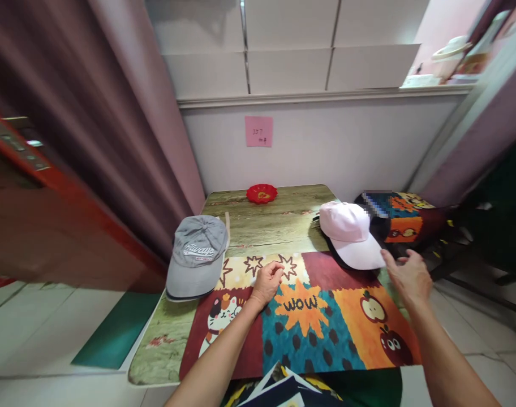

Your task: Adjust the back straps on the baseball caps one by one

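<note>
A pale pink baseball cap (347, 226) sits at the right side of the table, its brim towards me, with something dark beneath it. My right hand (411, 277) is at the brim's tip, fingers apart, a fingertip at its edge; it does not grip the cap. My left hand (267, 282) is closed with its fingers curled together over the patterned mat (283, 328), and nothing shows in it. To its left lies a grey baseball cap (200, 251) with "Always" lettering, partly over the mat's edge.
A red scalloped dish (262, 193) stands at the back of the wood-patterned table (258, 217). Behind is a wall with a pink note (258, 131). At right, a second printed cloth (404, 217) lies beyond the table. A curtain (126, 113) and an orange-red door edge (71, 192) are at left.
</note>
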### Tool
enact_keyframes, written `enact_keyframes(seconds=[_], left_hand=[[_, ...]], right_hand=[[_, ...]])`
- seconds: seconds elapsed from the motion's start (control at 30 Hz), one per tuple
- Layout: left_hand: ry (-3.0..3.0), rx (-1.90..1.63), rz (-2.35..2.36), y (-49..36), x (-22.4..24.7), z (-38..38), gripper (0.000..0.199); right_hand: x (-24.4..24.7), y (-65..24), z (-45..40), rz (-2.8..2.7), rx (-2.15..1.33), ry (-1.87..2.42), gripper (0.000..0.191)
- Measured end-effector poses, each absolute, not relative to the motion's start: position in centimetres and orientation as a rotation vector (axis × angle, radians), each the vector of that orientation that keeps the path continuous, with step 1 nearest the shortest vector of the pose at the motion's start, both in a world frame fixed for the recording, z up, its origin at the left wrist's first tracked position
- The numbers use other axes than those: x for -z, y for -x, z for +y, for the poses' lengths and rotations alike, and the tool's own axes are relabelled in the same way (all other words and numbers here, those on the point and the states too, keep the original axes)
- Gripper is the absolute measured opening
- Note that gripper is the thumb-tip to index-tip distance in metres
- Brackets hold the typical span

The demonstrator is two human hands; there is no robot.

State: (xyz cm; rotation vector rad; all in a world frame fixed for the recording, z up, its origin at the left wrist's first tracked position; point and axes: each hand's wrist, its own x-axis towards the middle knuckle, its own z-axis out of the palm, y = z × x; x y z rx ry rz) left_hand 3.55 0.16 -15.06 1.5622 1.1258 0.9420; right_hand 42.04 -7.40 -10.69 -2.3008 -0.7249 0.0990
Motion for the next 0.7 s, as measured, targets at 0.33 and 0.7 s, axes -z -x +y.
enact_keyframes(seconds=[0.33,0.7], left_hand=[[-1.577,-1.001,1.216,-4.2,14.6,-1.1,0.019],[-1.632,-0.993,1.211,-4.2,15.5,-1.0,0.021]], right_hand=[[10.1,-41.5,1.1,-1.218,-0.219,2.334,0.123],[12.6,-40.2,2.1,-1.064,-0.143,2.264,0.118]])
